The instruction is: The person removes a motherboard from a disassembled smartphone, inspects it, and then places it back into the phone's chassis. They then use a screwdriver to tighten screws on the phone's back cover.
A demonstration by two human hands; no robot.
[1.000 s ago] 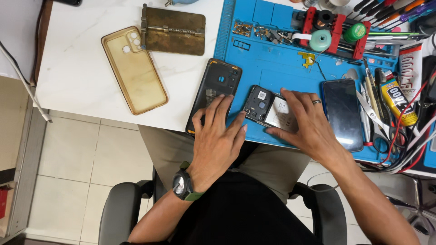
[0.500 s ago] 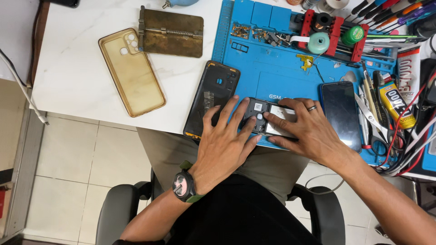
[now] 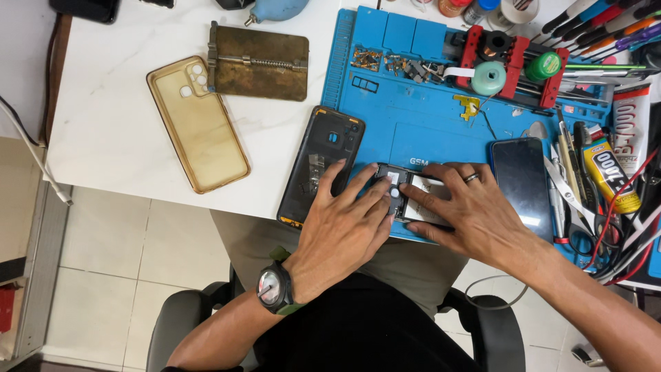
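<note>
On blue mat (image 3: pixel 441 131) at worktop (image 3: pixel 103 131) edge: one opened phone (image 3: pixel 413 200), mostly hidden under two hands. Left hand (image 3: pixel 341 231) flat, fingers spread; right hand (image 3: pixel 468 213) likewise, pressing. One back cover (image 3: pixel 320 162), one clear case (image 3: pixel 197 122), one dark screen (image 3: pixel 522 184) nearby.

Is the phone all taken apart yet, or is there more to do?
Done: the black back cover is off and lies beside the blue mat, and the yellowish soft case sits apart on the white table. In hand: the left hand and right hand both press on the opened phone. Left: its insides are uncovered, so it is not closed up.
</note>
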